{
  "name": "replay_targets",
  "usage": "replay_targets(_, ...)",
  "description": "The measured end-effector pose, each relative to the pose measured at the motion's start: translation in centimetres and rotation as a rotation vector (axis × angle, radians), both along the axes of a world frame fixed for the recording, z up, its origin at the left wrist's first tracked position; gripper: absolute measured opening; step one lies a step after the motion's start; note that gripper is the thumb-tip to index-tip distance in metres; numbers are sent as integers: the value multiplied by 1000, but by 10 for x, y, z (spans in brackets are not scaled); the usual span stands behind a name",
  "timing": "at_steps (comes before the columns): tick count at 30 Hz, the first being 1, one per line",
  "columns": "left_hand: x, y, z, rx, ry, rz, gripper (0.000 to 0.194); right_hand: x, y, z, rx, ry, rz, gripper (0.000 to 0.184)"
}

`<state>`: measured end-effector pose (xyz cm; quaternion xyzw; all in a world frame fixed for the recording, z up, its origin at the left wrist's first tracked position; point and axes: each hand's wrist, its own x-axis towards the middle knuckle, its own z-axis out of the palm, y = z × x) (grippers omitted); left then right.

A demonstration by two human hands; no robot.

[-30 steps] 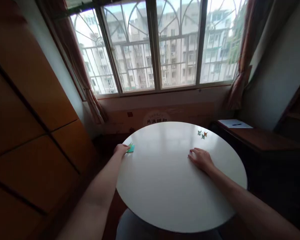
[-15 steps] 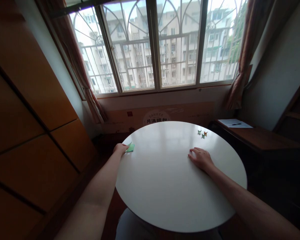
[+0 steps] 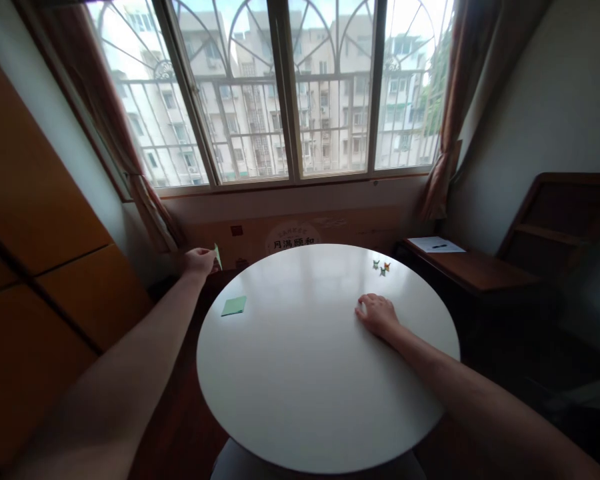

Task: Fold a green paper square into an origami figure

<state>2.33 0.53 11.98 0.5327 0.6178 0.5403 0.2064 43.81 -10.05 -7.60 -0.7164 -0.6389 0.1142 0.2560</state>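
My left hand (image 3: 199, 261) is raised above the left edge of the round white table (image 3: 310, 373) and pinches a small green paper sheet (image 3: 217, 256) seen edge-on. Below it a stack of green paper squares (image 3: 234, 305) lies on the table near the left rim. My right hand (image 3: 377, 313) rests on the table top at the right with its fingers curled under; I see nothing in it. Three small folded paper figures (image 3: 381, 267) sit at the far right of the table, beyond my right hand.
A wooden cabinet (image 3: 35, 253) fills the left side. A dark side table (image 3: 475, 267) at the right carries a white sheet with a pen (image 3: 436, 245). A barred window (image 3: 280, 93) with curtains lies ahead, and a cardboard box (image 3: 300, 233) stands under the sill.
My left hand has lifted one green sheet off the stack and moved up and to the left of the table edge. The camera has tilted. My right hand stays where it was.
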Motion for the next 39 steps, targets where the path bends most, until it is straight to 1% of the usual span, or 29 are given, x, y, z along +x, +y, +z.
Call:
replay_targets(1, 10, 4, 8, -27, -60, -38, 36, -1, 4, 3, -20, 49, -9, 32)
replay_targets(2, 22, 6, 12, -45, -115, -85, 35, -3, 9, 7, -39, 106, -12, 32)
replay_targets(3, 35, 6, 13, -57, -165, -146, 33, -5, 16, 10, -57, 172, -6, 30)
replay_targets(4, 49, 4, 9, -67, -208, -211, 31, -8, 22, 14, -75, 245, 7, 29)
replay_targets(5, 63, 1, 1, -82, -245, -273, 26, -13, 29, 17, -93, 325, 20, 29)
replay_targets(6, 78, -3, -11, -96, -278, -326, 18, -18, 37, 19, -117, 408, 33, 29)
replay_targets(8, 105, -12, -44, -137, -340, -403, 10, -33, 50, 23, -162, 573, 64, 33)
replay_targets(10, 129, -20, -81, -193, -405, -452, 11, -47, 62, 22, -193, 708, 90, 32)
replay_targets(12, 146, -25, -114, -242, -472, -463, 13, -59, 70, 20, -197, 808, 104, 33)
replay_targets(14, 154, -28, -137, -288, -523, -461, 16, -67, 74, 15, -175, 873, 112, 33)
replay_targets(16, 154, -30, -149, -318, -548, -458, 22, -70, 73, 9, -153, 902, 129, 31)
replay_targets(18, 148, -31, -152, -314, -563, -457, 28, -73, 70, 4, -127, 901, 170, 33)
replay_targets(21, 139, -31, -147, -307, -589, -421, 34, -76, 64, 0, -106, 872, 253, 30)
replay_targets(23, 137, -30, -144, -319, -656, -380, 36, -78, 62, 0, -51, 859, 279, 25)
replay_targets(24, 138, -29, -143, -343, -666, -383, 37, -79, 62, 0, -33, 858, 285, 25)
replay_targets(27, 142, -30, -145, -433, -653, -401, 43, -79, 65, -2, -35, 886, 286, 37)
replay_targets(31, 146, -31, -152, -547, -563, -482, 48, -75, 74, -6, -29, 960, 277, 49)
replay_targets(33, 146, -31, -155, -596, -488, -543, 48, -72, 75, -6, -20, 981, 273, 55)
replay_targets(34, 146, -31, -155, -611, -436, -570, 47, -70, 75, -5, -20, 984, 273, 55)
replay_targets(36, 146, -32, -156, -616, -312, -612, 47, -67, 74, -4, -27, 976, 281, 47)
replay_targets(39, 146, -34, -155, -595, -217, -639, 46, -65, 70, -3, -33, 941, 320, 32)
